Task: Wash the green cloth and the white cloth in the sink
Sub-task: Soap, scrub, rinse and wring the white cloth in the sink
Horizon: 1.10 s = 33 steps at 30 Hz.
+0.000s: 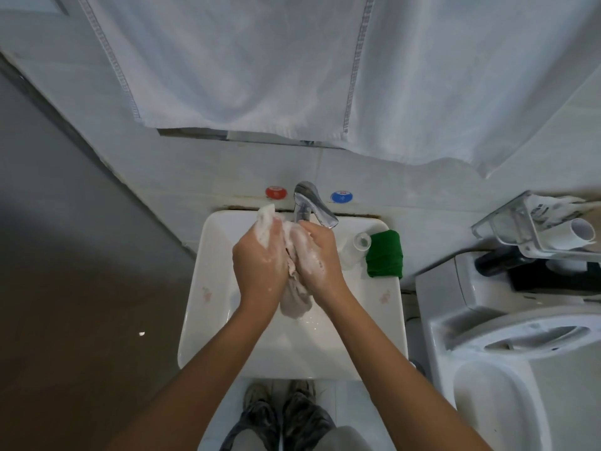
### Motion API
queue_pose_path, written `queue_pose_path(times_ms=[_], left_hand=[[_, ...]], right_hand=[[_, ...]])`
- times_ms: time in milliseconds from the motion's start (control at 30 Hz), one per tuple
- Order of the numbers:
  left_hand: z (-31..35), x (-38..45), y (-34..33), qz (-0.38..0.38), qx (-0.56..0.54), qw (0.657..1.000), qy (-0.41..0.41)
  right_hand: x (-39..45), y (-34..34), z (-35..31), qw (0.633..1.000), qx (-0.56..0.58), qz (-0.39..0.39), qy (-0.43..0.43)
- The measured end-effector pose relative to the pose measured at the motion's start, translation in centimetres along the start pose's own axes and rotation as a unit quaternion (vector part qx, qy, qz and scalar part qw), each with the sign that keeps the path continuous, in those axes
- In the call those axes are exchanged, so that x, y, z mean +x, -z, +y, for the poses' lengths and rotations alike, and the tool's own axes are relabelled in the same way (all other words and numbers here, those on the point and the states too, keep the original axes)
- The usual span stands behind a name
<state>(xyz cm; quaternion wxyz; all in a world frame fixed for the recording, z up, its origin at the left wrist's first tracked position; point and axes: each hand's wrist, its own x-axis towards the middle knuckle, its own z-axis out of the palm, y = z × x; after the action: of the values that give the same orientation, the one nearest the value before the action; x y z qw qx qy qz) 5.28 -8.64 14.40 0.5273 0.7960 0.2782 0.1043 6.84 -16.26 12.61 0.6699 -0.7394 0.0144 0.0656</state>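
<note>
Over the white sink point(201, 271), my left hand point(260, 258) and my right hand point(320, 255) both grip the wet white cloth point(294, 302), bunched between them and covered in soap foam. One end of it sticks up above my left hand near the faucet point(313, 205); the other end hangs down below my wrists into the basin. The green cloth point(385, 255) lies folded on the sink's right rim, apart from both hands.
A small clear bottle point(356, 247) lies on the rim between my right hand and the green cloth. Red point(275, 192) and blue point(341, 196) tap knobs flank the faucet. White towels point(260, 66) hang above. A toilet point(507, 327) and a wall rack point(533, 222) stand to the right.
</note>
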Motion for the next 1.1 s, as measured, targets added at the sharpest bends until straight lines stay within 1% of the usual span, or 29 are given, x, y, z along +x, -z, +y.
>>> queue_pose_path(times_ms=[67, 133, 267, 333, 400, 433, 500, 567, 667, 767, 867, 967, 1000, 1100], left_hand=[[-0.2, -0.7, 0.1, -0.032, 0.01, 0.999, 0.002], [0.0, -1.3, 0.4, -0.071, 0.021, 0.997, -0.005], [0.9, -1.0, 1.6, -0.154, -0.02, 0.986, -0.059], [1.3, -0.7, 1.7, -0.201, 0.004, 0.978, -0.061], [1.6, -0.2, 1.6, -0.235, 0.05, 0.969, -0.062], [1.7, 0.2, 1.7, -0.236, 0.062, 0.968, -0.06], [1.6, 0.7, 2.0, -0.212, 0.06, 0.974, -0.058], [1.5, 1.0, 2.1, -0.171, 0.038, 0.983, -0.062], [1.4, 1.1, 2.3, -0.11, -0.036, 0.993, -0.033], [1.2, 1.5, 2.6, -0.103, -0.131, 0.986, 0.001], [1.2, 1.9, 2.4, -0.108, -0.165, 0.98, 0.013], [1.3, 2.0, 2.1, -0.094, -0.183, 0.979, 0.013], [1.3, 1.9, 1.9, -0.093, -0.165, 0.982, 0.001], [1.0, 1.1, 1.5, -0.083, -0.086, 0.989, -0.087]], right_hand=[[0.7, 0.7, 0.1, 0.999, 0.015, -0.006, -0.03], [1.3, 1.3, -0.2, 0.999, 0.021, 0.003, -0.035], [1.4, 2.2, -0.8, 0.999, 0.03, -0.014, -0.012], [1.6, 2.6, -1.1, 1.0, 0.013, -0.026, 0.003], [1.8, 2.8, -1.5, 0.998, -0.036, -0.043, 0.025], [1.9, 2.9, -1.7, 0.996, -0.06, -0.055, 0.031], [1.9, 3.2, -2.1, 0.993, -0.079, -0.076, 0.032], [1.8, 3.6, -2.4, 0.995, -0.057, -0.083, 0.024], [1.2, 4.3, -1.8, 0.996, -0.006, -0.087, 0.025], [0.4, 4.7, -0.3, 0.996, 0.0, -0.086, 0.002], [-0.4, 4.2, 0.7, 0.998, 0.038, -0.055, -0.006], [-0.9, 3.0, 1.5, 0.997, 0.078, -0.006, 0.012], [-1.1, 2.6, 1.5, 0.997, 0.081, 0.012, 0.01], [-1.1, 1.6, 1.0, 0.991, 0.099, 0.086, -0.024]])
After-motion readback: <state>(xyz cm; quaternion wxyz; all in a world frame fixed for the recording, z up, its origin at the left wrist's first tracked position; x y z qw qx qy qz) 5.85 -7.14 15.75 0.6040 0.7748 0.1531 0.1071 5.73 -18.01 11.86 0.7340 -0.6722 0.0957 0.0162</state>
